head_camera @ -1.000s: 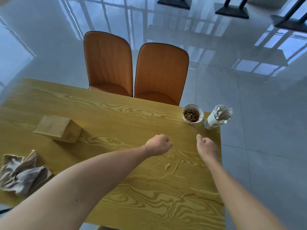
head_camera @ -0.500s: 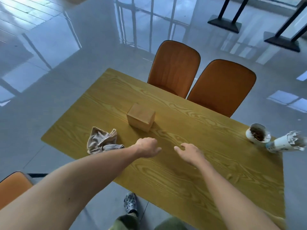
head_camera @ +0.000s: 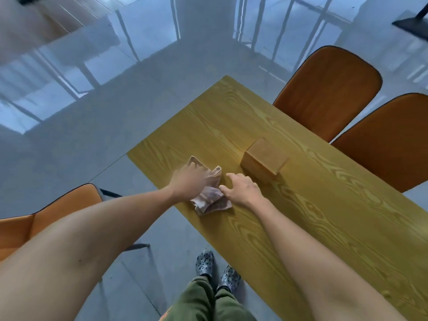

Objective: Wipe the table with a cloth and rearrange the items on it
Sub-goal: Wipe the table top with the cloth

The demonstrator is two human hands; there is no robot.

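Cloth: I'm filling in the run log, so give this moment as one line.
stage: reaching cloth | left hand: on cloth | right hand: open, touching cloth edge | box: untouched | table: not yet wiped

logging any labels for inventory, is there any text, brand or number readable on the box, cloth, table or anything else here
None: no text, brand, number or sign can be read in this view.
Wooden box: plain faces, no print showing.
Cloth: crumpled under the left hand, with the right hand at its edge; no tag or writing visible.
Table: wood grain only.
Orange chairs: no labels.
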